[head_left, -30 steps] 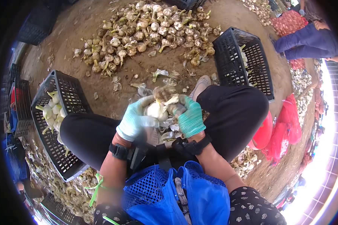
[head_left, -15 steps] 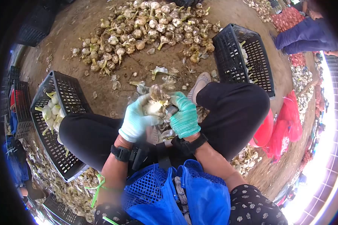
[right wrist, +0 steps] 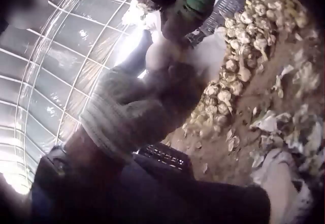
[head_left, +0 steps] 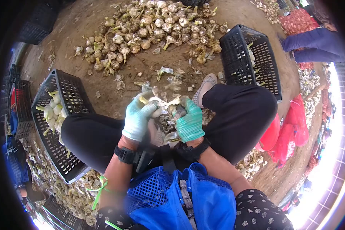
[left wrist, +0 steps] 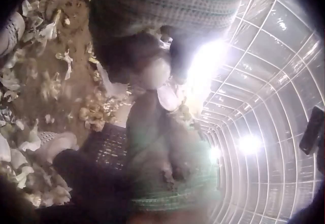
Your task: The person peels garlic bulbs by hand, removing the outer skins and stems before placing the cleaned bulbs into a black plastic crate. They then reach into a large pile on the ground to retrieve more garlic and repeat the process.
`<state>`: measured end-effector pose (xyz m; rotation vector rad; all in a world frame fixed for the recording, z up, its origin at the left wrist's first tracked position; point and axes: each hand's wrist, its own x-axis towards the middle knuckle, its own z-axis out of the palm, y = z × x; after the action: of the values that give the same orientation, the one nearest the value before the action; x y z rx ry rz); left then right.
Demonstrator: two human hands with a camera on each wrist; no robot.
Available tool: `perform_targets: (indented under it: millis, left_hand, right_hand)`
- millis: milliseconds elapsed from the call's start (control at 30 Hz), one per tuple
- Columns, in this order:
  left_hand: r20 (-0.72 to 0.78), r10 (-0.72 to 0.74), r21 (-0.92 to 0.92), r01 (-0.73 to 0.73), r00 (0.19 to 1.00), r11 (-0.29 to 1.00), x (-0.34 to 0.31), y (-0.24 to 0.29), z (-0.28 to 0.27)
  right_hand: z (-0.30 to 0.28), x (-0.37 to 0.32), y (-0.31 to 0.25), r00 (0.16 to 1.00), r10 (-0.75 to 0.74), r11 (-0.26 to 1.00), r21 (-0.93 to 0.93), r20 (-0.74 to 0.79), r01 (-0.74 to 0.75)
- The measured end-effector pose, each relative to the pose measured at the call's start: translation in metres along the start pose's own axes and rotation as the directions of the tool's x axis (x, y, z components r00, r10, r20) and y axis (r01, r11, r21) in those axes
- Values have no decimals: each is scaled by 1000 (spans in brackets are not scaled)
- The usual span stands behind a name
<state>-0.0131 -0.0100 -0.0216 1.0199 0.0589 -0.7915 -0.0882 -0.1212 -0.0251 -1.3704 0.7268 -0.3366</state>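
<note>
In the head view my left hand (head_left: 136,118), in a pale green glove, grips a garlic bulb (head_left: 156,112). The bulb shows as a round white shape (left wrist: 156,74) among dark fingers in the left wrist view. Close on its right, my right hand (head_left: 189,122), in a greener glove, pinches a strip of papery garlic skin (head_left: 174,102) between thumb and fingers. Both gloves are soiled grey at the fingers. Much of the bulb is hidden by the left fingers. Loose skins (head_left: 171,137) lie below, between the legs.
A large heap of unpeeled garlic (head_left: 149,30) lies ahead on the dirt floor. Black crates with peeled white bulbs stand at the left (head_left: 71,90) and right (head_left: 234,57). Red mesh bags (head_left: 295,126) lie at the right. Another person's legs (head_left: 314,44) show beyond.
The bulb, earlier showing large between both hands, now sits mostly behind the left fingers. The hands have drawn slightly apart, with skin at the right fingertips.
</note>
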Motion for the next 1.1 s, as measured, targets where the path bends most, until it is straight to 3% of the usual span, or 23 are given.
perform_targets:
  millis: [33,100,167,200,267,300,333,367,433,467,500,567,600,633,700,767,833,900,933,967,1033,1067,1100]
  left_hand:
    - [-59,-13,-39,10,998,999,-1,1,1]
    - [-25,-8,-88,6,1000,996,-3,2,-3]
    - [132,-4,-149,24,991,988,-5,6,-5]
    - [123,-10,-181,32,992,983,-5,4,-7]
    - [120,-12,-161,31,993,986,0,1,-14]
    - [112,-16,-142,32,994,989,1,0,-16]
    - [111,-16,-143,32,994,989,1,0,-15]
    - [101,12,-45,-8,995,999,0,-1,-14]
    - [96,38,58,-44,995,997,-3,0,-7]
    - [61,105,159,-113,993,981,-6,2,1]
    - [34,175,260,-178,984,949,-9,5,6]
    - [-23,144,279,-132,989,951,-13,8,10]
    - [-8,164,190,-159,986,969,-13,9,9]
    - [6,184,101,-184,983,978,-12,9,8]
    - [15,160,60,-161,987,985,-6,7,-1]
    - [10,137,-267,-129,991,955,2,3,-10]
    - [-38,145,-150,-149,989,977,4,9,-18]
    - [-86,-147,-634,60,985,771,6,16,-18]
    - [-162,-163,-587,38,973,808,4,17,-22]
    - [-166,-160,-582,34,973,813,3,17,-25]
    - [-12,-70,-605,48,998,795,2,15,-25]
    - [21,14,-498,-2,1000,867,-1,13,-21]
    - [23,12,-498,1,1000,867,1,8,-22]
  right_hand:
    - [2,1,0,1000,12,1000,11,2,-12]
    - [-10,23,17,993,81,990,-108,-88,-90]
    - [-18,36,15,902,293,913,374,-316,-165]
    - [-24,38,17,902,290,913,376,-319,-161]
    - [-33,40,21,958,173,982,-37,-226,-186]
    - [-30,36,19,959,173,982,-38,-226,-186]
    - [-22,27,13,994,-83,981,-182,-77,68]
    - [-13,18,5,944,-314,902,-278,104,331]
    - [6,0,-33,941,-303,915,-232,148,331]
    - [6,1,-28,832,-484,691,-465,271,553]
    - [4,3,-21,833,-486,690,-468,267,552]
    - [2,7,-10,924,-305,741,-551,232,383]
    - [1,10,-12,965,-180,875,-418,190,245]
    - [-6,19,2,987,67,950,-313,143,-19]
    - [-22,34,51,995,89,888,-449,-49,-101]
    - [-24,32,48,994,68,886,-452,-85,-99]
    - [-18,31,39,993,48,887,-452,-111,-94]
    - [-12,25,20,993,-114,950,-295,-21,103]
    - [-9,16,-1,1000,18,979,-202,-1,-18]
    - [0,10,-2,995,-103,988,-110,19,104]
    - [13,-3,-37,966,-233,972,2,112,234]
    - [1,12,-19,755,-597,660,-369,271,654]
    - [2,10,-27,756,-596,660,-371,270,653]
